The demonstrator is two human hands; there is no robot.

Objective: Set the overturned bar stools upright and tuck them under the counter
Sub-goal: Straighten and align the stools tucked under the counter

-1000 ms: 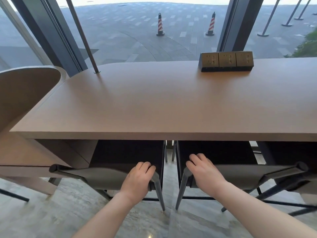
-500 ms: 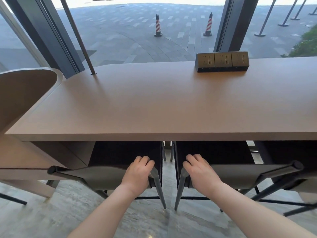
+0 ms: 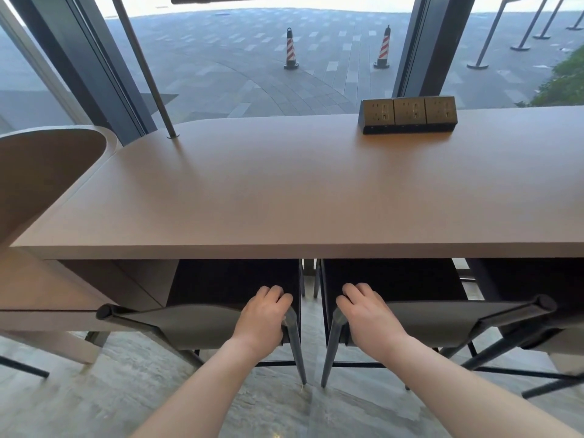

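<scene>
Both stools stand upright at the lower centre of the frame, side by side, their dark seats running in under the desk (image 3: 284,197) edge.

Left stool (image 3: 202,324): grey backrest faces me, lower left of centre. My left hand (image 3: 262,317) is on the backrest's right end, fingers curled over its top edge; grip closed on the backrest. The stool's right rear leg runs down to the floor just below that hand.

Right stool (image 3: 442,320): grey backrest lower right of centre. My right hand (image 3: 366,314) is on the backrest's left end, fingers curled over the top; grip closed on it. Its left rear leg reaches the floor just beside the left stool's leg; the two legs are near but apart, a narrow gap between the stools.

How far the seats go under the desk: front parts hidden in shadow, cannot tell exactly.

Surroundings: desk top is brown, spanning the middle of the frame. A three-socket outlet block (image 3: 408,114) sits on it at the upper right. A slanted metal rod (image 3: 148,74) meets the desk at upper left. A curved wooden panel (image 3: 41,172) is at the far left. Through the window at the top, two striped traffic cones (image 3: 291,49) on paved ground. Floor (image 3: 94,399) is grey stone, bottom of frame.
</scene>
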